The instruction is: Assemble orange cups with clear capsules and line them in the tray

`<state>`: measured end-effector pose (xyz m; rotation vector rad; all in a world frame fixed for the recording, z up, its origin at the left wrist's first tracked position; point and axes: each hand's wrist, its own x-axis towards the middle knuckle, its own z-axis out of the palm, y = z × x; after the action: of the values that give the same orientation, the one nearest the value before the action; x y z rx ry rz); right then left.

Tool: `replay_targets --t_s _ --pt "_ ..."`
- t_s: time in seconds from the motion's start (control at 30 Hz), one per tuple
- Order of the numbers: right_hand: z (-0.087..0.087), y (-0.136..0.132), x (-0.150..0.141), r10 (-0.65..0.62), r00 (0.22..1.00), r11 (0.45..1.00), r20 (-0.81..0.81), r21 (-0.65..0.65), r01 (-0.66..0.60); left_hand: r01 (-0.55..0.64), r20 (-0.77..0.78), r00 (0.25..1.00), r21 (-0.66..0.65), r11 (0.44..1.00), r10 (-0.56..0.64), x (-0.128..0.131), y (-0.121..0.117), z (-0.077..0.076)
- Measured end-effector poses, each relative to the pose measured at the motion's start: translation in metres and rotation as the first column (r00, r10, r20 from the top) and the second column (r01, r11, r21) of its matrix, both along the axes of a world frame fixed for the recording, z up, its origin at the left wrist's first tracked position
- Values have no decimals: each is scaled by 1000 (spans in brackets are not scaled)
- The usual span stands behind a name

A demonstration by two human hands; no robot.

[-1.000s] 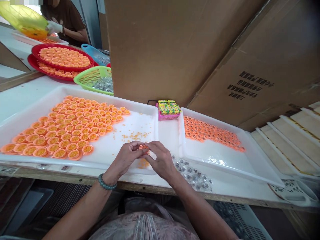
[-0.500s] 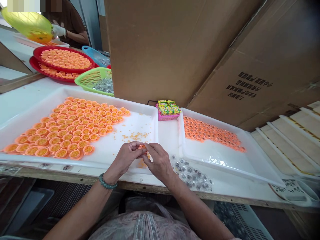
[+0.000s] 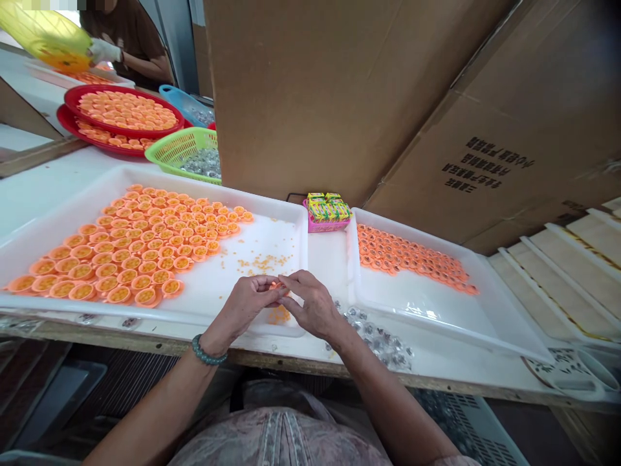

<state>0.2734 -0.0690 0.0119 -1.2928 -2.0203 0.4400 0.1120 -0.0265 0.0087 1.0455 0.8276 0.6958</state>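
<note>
1. Here, left hand and right hand were together, both pinching a small orange piece: probably a cup, though the grip hid most of it!
2. It was up over the big tray, toward its right end.
3. Filled orange cups crowded that tray's left side; yellow bits lay scattered at its right.

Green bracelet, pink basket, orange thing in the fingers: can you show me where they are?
Green bracelet (image 3: 207, 358): head view, on its lower beads.
Pink basket (image 3: 328, 226): head view, on its front wall.
Orange thing (image 3: 275, 285): head view, on the small part that shows.
</note>
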Motion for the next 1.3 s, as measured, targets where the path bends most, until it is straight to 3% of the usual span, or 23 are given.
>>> replay_targets --t_s 0.27,0.43,0.67,0.8,1.1,1.3 --pt "-10 -3 -6 -45 998 992 -49 119 51 20 42 999 -47 999 -18 0 1 1" --pt "-10 -3 -7 -114 980 991 -163 49 124 38 60 998 -33 999 -36 -1 1 2" --pt "-10 -7 -10 -189 961 981 -200 15 196 46 81 996 -42 998 -43 -1 1 2" --pt "-9 -7 -11 -196 946 981 -260 -58 187 106 110 989 -58 993 -99 -3 1 3" --pt "-12 -11 -15 -238 935 971 -265 -27 239 56 82 995 -89 994 -49 -2 0 2" --pt "-24 -9 -18 -246 919 966 -309 -1 259 4 15 1000 -40 999 -4 -2 0 3"
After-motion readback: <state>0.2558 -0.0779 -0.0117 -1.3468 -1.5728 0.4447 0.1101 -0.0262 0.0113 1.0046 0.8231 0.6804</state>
